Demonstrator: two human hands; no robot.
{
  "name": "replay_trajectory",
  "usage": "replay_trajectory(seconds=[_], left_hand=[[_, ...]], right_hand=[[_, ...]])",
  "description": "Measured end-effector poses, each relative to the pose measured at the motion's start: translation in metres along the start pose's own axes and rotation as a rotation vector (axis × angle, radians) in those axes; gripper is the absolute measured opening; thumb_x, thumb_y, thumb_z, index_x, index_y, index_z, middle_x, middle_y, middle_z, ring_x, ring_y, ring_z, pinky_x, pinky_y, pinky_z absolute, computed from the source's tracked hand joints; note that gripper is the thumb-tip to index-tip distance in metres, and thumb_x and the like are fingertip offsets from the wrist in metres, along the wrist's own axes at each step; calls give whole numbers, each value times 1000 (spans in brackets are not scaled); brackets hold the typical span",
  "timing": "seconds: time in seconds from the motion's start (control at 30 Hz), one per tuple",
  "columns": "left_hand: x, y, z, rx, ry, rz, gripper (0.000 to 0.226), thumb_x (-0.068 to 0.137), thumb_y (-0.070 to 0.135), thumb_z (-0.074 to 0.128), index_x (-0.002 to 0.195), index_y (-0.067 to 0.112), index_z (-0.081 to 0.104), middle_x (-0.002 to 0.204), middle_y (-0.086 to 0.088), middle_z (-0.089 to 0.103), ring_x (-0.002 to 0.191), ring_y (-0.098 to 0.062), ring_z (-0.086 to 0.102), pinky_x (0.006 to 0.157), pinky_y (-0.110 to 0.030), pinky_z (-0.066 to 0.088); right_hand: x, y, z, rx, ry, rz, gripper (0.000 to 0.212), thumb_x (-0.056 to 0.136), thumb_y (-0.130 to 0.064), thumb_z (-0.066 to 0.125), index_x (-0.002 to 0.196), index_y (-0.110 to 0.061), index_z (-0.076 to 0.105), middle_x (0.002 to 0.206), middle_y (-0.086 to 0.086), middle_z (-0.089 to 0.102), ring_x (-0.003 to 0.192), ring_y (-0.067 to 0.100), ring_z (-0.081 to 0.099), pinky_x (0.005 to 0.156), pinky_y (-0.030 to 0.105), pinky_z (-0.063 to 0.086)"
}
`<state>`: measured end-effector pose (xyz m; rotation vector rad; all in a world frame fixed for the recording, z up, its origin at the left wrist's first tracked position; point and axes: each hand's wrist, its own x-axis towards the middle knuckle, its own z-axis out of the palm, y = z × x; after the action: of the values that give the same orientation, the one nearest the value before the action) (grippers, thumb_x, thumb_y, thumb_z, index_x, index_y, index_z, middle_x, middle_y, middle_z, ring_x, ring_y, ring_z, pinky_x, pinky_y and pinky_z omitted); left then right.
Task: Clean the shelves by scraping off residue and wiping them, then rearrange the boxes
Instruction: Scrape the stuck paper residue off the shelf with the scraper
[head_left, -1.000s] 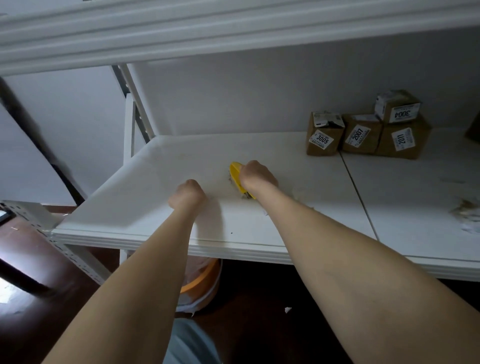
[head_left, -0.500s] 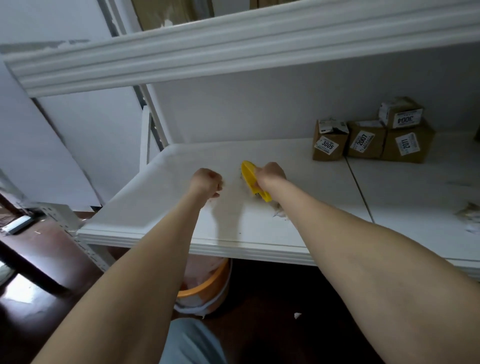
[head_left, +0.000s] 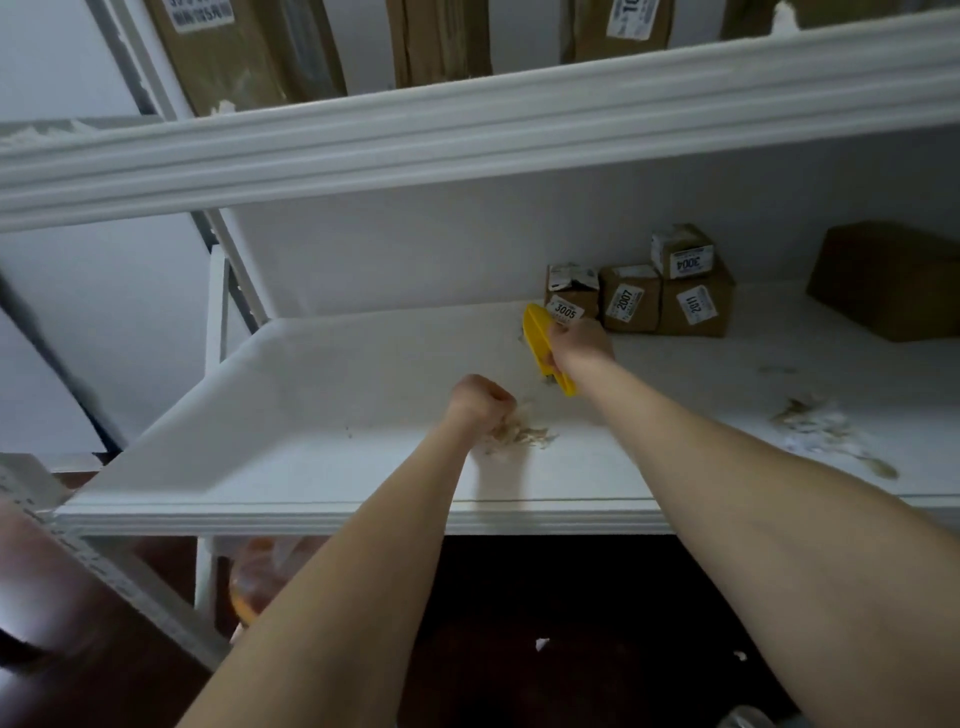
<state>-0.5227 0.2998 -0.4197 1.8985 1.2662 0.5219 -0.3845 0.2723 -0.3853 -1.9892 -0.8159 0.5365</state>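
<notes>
Hands: right (head_left: 579, 348) grips scraper (head_left: 545, 345) (just before boxes (head_left: 641, 304)).

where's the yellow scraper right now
In the head view, the yellow scraper is in the right hand on the white shelf, just in front of the box labelled 3005.

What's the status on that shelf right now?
Right hand gripping yellow scraper. Left hand fisted by scraped residue. Boxes just behind scraper; shelf unwiped.
</notes>
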Motion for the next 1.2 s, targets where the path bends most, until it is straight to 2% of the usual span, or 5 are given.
replay_trajectory(seconds=[0.2, 0.37, 0.63, 1.0, 1.2], left_hand=[[5, 2, 2, 125, 44, -33, 32, 78, -2, 53, 48, 10, 50, 54, -5, 52, 51, -19, 49, 53, -21, 42], [6, 4, -3, 275, 54, -3, 8, 78, 10, 67, 85, 12, 70, 91, -4, 68, 90, -18, 64, 74, -21, 47], [12, 3, -20, 213, 59, 6, 11, 82, 10, 62, 87, 12, 72, 82, -2, 63, 75, -18, 56, 70, -26, 52], [-3, 17, -48, -442, 13, -83, 21, 97, 28, 50, 95, 9, 58, 77, -5, 64, 64, -13, 60, 60, -24, 50], [15, -30, -100, -125, 336, -129, 25, 97, 13, 38, 102, 0, 58, 96, -22, 68, 74, -31, 65, 72, -38, 54]], right_hand=[[3, 16, -4, -22, -32, 30, 44, 97, -38, 42, 110, -3, 65, 108, 15, 69, 96, 31, 67, 76, 33, 53], [2, 16, -2, -1, -46, 23, 44, 96, -39, 43, 112, -4, 65, 108, 14, 69, 97, 31, 67, 81, 36, 55], [0, 10, 3, 33, -44, -6, 34, 99, -33, 42, 94, -8, 64, 99, 13, 72, 82, 27, 65, 78, 36, 53], [-35, -35, 56, 331, -267, -33, 25, 92, -11, 48, 102, -5, 70, 102, 15, 68, 90, 28, 65, 85, 37, 55], [-37, -40, 81, 268, -348, -84, 40, 93, -7, 45, 129, -15, 58, 115, 6, 59, 96, 20, 53, 71, 30, 47]])
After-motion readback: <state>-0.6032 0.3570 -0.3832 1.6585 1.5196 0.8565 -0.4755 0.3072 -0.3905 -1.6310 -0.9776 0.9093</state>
